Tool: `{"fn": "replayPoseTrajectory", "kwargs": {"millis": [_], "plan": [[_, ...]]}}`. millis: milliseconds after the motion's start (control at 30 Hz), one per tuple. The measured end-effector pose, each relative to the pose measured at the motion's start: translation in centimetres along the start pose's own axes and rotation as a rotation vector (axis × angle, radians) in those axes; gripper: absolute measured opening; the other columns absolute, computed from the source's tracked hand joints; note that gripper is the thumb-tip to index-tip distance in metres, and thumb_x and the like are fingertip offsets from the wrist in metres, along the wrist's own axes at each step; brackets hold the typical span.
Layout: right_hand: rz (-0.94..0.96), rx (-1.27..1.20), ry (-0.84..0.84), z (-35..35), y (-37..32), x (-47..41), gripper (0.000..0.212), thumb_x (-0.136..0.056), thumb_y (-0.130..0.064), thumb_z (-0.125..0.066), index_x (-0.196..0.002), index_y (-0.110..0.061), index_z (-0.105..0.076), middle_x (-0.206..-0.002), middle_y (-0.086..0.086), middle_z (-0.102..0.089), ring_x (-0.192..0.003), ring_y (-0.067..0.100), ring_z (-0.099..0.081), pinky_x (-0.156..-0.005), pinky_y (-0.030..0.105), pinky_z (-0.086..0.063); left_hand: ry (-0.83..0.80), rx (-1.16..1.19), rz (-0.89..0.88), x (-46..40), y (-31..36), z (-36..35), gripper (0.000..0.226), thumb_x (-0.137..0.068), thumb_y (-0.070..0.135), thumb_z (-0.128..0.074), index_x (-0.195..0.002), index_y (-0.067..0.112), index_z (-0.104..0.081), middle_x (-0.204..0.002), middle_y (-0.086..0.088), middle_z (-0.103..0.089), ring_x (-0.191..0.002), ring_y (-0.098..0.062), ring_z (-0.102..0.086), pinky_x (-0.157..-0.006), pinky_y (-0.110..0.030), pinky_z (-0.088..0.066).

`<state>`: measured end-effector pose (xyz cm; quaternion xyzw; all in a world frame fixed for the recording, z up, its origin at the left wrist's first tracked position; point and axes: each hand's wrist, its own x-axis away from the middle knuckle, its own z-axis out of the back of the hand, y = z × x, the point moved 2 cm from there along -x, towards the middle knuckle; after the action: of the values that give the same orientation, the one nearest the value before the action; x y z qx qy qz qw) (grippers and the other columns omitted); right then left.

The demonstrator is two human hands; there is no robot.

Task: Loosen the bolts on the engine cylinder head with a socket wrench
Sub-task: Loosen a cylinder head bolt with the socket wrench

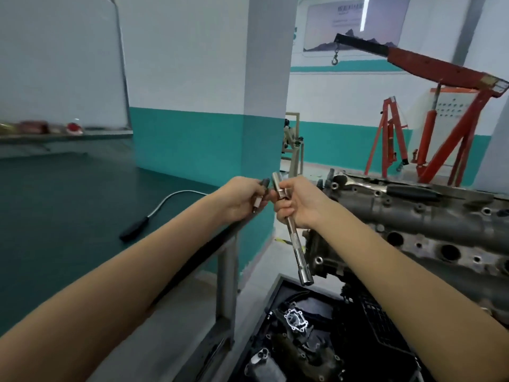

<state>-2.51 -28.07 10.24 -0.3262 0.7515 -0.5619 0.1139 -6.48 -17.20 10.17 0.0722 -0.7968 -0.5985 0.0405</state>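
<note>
Lying at right of frame, one cylinder head (429,216), one ratchet wrench (385,187) resting on top. Right hand (300,201), frame centre, grips one long extension bar (296,244) near upper end. Left hand (242,198) pinches one small socket piece (261,193) just beside bar.

Teal-and-white wall (192,106), red engine hoist (429,111) (black boom tip), dark green benchtop (68,202).

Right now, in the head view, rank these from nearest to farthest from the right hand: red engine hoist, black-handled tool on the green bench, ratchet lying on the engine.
1. Ratchet, right of the right hand.
2. Black-handled tool, left.
3. Red engine hoist, background right.
</note>
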Motion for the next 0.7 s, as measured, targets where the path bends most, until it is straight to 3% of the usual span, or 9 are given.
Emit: {"fn": "replayPoseTrajectory", "kwargs": {"millis": [133,267,367,467,533,700], "plan": [[-0.071,-0.026,-0.042,-3.8,2.6,-5.5,0.023,-0.091,-0.012,-0.03,-0.073,-0.006,-0.043,-0.057,0.001,-0.043,-0.028,0.005,-0.026,-0.03,0.011,-0.019,0.134,-0.229,-0.065,-1.3,-0.3,6.6,0.022,-0.089,-0.016,-0.042,-0.085,-0.002,-0.058,-0.078,-0.012,-0.055,-0.069,-0.016,-0.053,-0.067,-0.02,-0.043],[-0.161,-0.043,-0.056,-5.7,5.2,-10.7,0.024,-0.092,-0.011,-0.03,-0.073,-0.005,-0.043,-0.061,0.001,-0.044,-0.027,0.005,-0.027,-0.03,0.01,-0.018,0.319,-0.439,-0.03,-3.3,-0.8,12.0,0.015,-0.085,-0.013,-0.052,-0.093,-0.005,-0.062,-0.075,-0.011,-0.055,-0.05,-0.011,-0.05,-0.043,-0.013,-0.04],[-0.241,-0.055,-0.047,-6.0,7.3,-13.9,0.023,-0.091,-0.009,-0.03,-0.072,-0.005,-0.042,-0.064,0.002,-0.041,-0.027,0.005,-0.028,-0.029,0.011,-0.018,0.351,-0.821,-0.002,-5.0,-1.9,15.4,0.025,-0.08,-0.008,-0.061,-0.104,-0.003,-0.066,-0.074,-0.012,-0.058,-0.047,-0.009,-0.046,-0.04,-0.013,-0.036],[-0.331,-0.051,-0.024,-5.7,9.4,-16.2,0.025,-0.092,-0.01,-0.029,-0.071,-0.005,-0.042,-0.06,0.001,-0.04,-0.025,0.006,-0.028,-0.03,0.009,-0.018,0.3,-1.166,-0.061,-6.2,-3.6,17.3,0.027,-0.079,-0.001,-0.063,-0.103,0.007,-0.071,-0.09,-0.01,-0.069,-0.074,-0.016,-0.062,-0.061,-0.017,-0.044],[-0.371,-0.084,-0.029,-5.5,10.6,-17.3,0.024,-0.092,-0.011,-0.03,-0.072,-0.006,-0.042,-0.056,0.003,-0.044,-0.025,0.006,-0.029,-0.031,0.008,-0.019,0.249,-1.351,-0.09,-6.8,-4.8,18.1,0.025,-0.081,0.003,-0.061,-0.103,0.01,-0.071,-0.1,-0.007,-0.07,-0.092,-0.019,-0.063,-0.071,-0.015,-0.04],[-0.381,-0.106,-0.025,-5.2,11.9,-19.2,0.022,-0.09,-0.011,-0.031,-0.071,-0.007,-0.042,-0.046,0.005,-0.049,-0.025,0.006,-0.029,-0.032,0.008,-0.018,0.279,-1.511,-0.149,-7.8,-6.5,18.9,0.027,-0.086,0.005,-0.052,-0.107,0.011,-0.068,-0.105,-0.009,-0.068,-0.099,-0.026,-0.059,-0.08,-0.027,-0.041]]}}
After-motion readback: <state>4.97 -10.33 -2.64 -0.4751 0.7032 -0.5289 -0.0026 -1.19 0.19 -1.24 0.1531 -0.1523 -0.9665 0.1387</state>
